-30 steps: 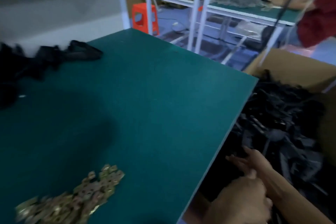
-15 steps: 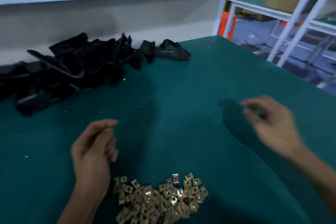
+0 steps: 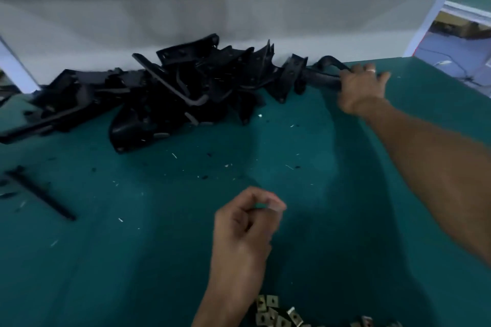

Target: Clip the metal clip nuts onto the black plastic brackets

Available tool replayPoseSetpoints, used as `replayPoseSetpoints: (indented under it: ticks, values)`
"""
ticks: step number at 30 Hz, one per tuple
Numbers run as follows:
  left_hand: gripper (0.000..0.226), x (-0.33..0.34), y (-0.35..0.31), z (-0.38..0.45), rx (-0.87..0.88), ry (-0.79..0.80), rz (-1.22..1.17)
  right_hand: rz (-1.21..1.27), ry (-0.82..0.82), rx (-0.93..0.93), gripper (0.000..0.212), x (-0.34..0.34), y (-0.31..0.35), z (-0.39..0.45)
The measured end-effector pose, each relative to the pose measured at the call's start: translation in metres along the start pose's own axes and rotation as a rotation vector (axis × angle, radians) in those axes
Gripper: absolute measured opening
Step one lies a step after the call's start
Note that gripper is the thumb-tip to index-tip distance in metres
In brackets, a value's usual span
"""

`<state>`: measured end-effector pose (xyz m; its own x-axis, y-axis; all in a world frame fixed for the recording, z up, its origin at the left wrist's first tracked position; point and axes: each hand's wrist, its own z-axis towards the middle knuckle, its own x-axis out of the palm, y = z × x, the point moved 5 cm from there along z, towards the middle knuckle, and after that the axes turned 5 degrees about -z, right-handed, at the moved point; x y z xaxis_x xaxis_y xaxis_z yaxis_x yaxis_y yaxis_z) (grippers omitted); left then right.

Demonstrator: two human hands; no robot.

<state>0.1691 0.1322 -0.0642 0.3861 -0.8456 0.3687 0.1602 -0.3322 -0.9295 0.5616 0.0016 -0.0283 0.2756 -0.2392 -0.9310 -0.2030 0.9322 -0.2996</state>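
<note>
A pile of black plastic brackets (image 3: 186,87) lies along the back of the green table (image 3: 132,260). My right hand (image 3: 361,90) reaches to the pile's right end and grips one black bracket (image 3: 322,78) there. Brass-coloured metal clip nuts (image 3: 273,313) lie in a heap at the near edge, partly cut off by the frame. My left hand (image 3: 244,231) hovers just above that heap with fingers curled and thumb against the forefinger. Blur hides whether anything sits between them.
A white back panel (image 3: 239,21) rises right behind the brackets. A loose black strip (image 3: 39,194) lies at the left. Small white and black flecks dot the mat. A white post (image 3: 430,18) stands at the table's far right corner.
The view has swung left from the box beside the table to the bracket pile. My right hand has stretched from mid-table to the pile's right end and taken hold of a bracket.
</note>
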Motion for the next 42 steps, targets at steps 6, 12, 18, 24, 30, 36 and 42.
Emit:
replayPoseSetpoints:
  ticks: [6, 12, 18, 24, 30, 36, 42]
  values:
    - [0.021, 0.000, -0.001, 0.001, -0.012, 0.059, -0.125, 0.539, -0.177, 0.183, 0.035, -0.033, -0.040, -0.055]
    - [0.017, 0.019, 0.001, -0.001, 0.055, 0.191, -0.013, 1.728, 0.547, -0.069, 0.018, -0.075, -0.002, -0.167]
    - [0.029, 0.022, 0.002, 0.000, -0.014, 0.198, -0.187, 1.369, 1.151, -0.502, 0.022, -0.101, 0.048, -0.252]
    - [0.021, 0.001, -0.012, 0.000, 0.065, -0.021, -0.325, 1.555, 1.192, -0.356, 0.045, -0.116, 0.064, -0.264]
    - [0.032, 0.000, -0.015, 0.000, 0.060, -0.152, -0.357, 1.909, 0.842, -0.307, 0.034, -0.107, 0.065, -0.284]
    - [0.029, -0.006, -0.012, 0.002, -0.060, -0.199, -0.459, 1.803, 0.565, -0.159, 0.002, -0.094, 0.072, -0.293]
    - [0.054, -0.011, -0.013, 0.004, -0.137, -0.313, -0.727, 0.992, 0.515, -0.809, 0.022, -0.083, 0.081, -0.337]
